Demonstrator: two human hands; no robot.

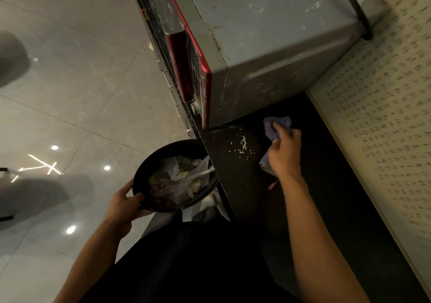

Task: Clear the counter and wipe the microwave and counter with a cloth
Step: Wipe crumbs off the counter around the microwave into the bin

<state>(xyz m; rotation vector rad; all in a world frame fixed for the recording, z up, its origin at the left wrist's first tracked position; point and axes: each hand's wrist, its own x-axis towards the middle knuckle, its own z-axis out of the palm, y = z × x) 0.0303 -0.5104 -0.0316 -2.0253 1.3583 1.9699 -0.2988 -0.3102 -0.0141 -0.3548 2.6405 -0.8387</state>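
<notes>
R hand (283,153): grip clamped on purple cloth (277,125), center-right of frame, on dark tabletop (233,177).
L hand (123,203): grip clamped on black bowl (145,174) rim, lower center, at tabletop edge.
Crumbs (243,145): just left of cloth, below microwave (268,23).

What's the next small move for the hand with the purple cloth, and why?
Probably sweep the purple cloth leftward with the right hand: pale crumbs lie on the dark counter between the cloth and the edge, and the left hand holds the round black bowl just below that edge to catch them.
</notes>
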